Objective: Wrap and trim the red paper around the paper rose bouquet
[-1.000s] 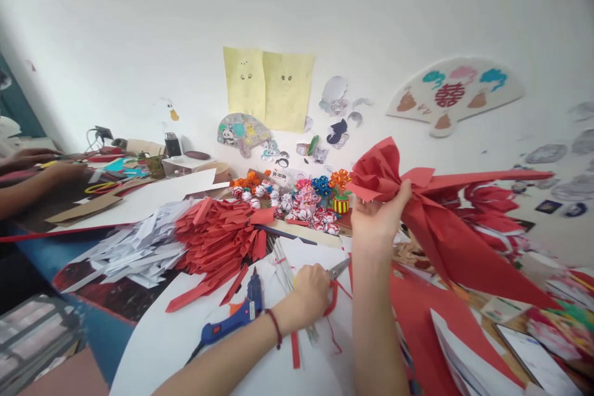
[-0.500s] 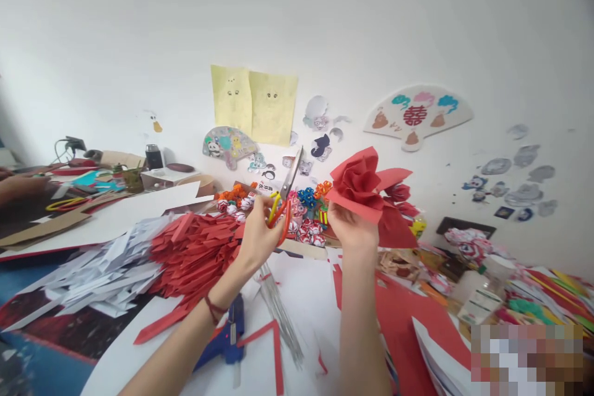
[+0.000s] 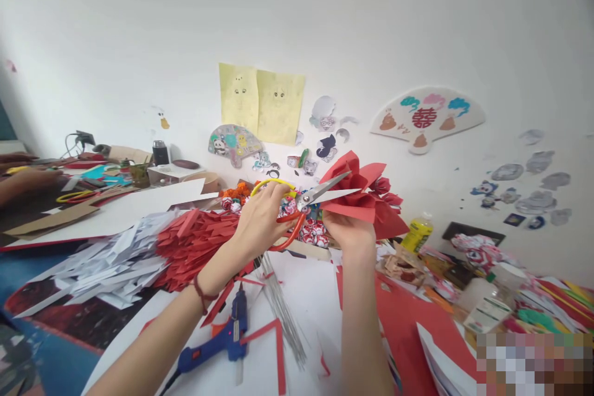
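My left hand is closed round the scissors, which have one yellow and one orange-red handle. Their blades are spread apart and point right, lying across the petals of a red paper flower; whether they touch the paper I cannot tell. From below, my right hand grips the flower's base, its fingers partly hidden by the petals. Smaller red paper blooms show behind it. Under my left wrist lie a blue glue gun and several thin wires on white paper.
To the left are piles of white paper strips and red paper strips. Another person's hand is at the far left. Red paper sheets, a yellow bottle and a clear bottle lie or stand at right.
The scissors have swung from pointing up to pointing right, and their blades have opened over the flower. The flower has moved slightly left and down.
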`<state>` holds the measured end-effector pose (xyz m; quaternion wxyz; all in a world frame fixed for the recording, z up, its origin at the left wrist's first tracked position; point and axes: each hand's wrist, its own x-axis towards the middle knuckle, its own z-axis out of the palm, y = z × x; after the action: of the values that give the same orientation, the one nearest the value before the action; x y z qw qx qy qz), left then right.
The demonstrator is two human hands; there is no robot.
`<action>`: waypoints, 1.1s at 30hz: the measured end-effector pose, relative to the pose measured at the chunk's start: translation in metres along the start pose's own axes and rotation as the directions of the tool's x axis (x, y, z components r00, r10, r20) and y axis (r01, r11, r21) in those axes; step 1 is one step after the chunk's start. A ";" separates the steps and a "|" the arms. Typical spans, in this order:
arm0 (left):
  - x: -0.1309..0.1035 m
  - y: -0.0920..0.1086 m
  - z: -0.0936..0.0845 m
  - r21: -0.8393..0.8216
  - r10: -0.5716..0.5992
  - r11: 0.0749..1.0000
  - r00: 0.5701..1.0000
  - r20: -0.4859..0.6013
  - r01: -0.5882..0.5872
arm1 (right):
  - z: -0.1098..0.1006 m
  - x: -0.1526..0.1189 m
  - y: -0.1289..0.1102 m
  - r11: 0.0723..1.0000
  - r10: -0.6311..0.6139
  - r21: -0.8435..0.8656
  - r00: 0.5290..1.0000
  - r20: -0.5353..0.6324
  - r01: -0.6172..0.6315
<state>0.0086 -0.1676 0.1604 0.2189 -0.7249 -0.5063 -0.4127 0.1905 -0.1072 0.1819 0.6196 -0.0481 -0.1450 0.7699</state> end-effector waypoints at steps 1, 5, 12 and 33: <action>0.001 -0.001 0.000 0.015 -0.008 1.000 1.000 0.007 0.008 | 0.000 0.000 0.000 1.000 0.002 0.001 1.000 -0.010 -0.002; 0.003 -0.005 0.000 0.038 -0.026 0.999 1.000 0.011 0.025 | 0.004 -0.002 0.002 1.000 0.004 -0.021 0.997 -0.083 -0.006; 0.007 -0.008 -0.009 0.025 0.019 0.999 0.999 0.044 -0.020 | 0.006 0.000 0.004 0.998 0.021 -0.064 0.997 -0.068 -0.026; 0.004 -0.016 -0.018 0.013 0.008 1.000 1.000 0.025 -0.008 | 0.002 0.002 0.007 0.991 0.051 -0.127 0.999 0.003 -0.050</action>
<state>-0.0120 -0.1724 0.1722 0.2191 -0.7305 -0.5086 -0.3995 0.1825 -0.1066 0.1820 0.5953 -0.0885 -0.1944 0.7746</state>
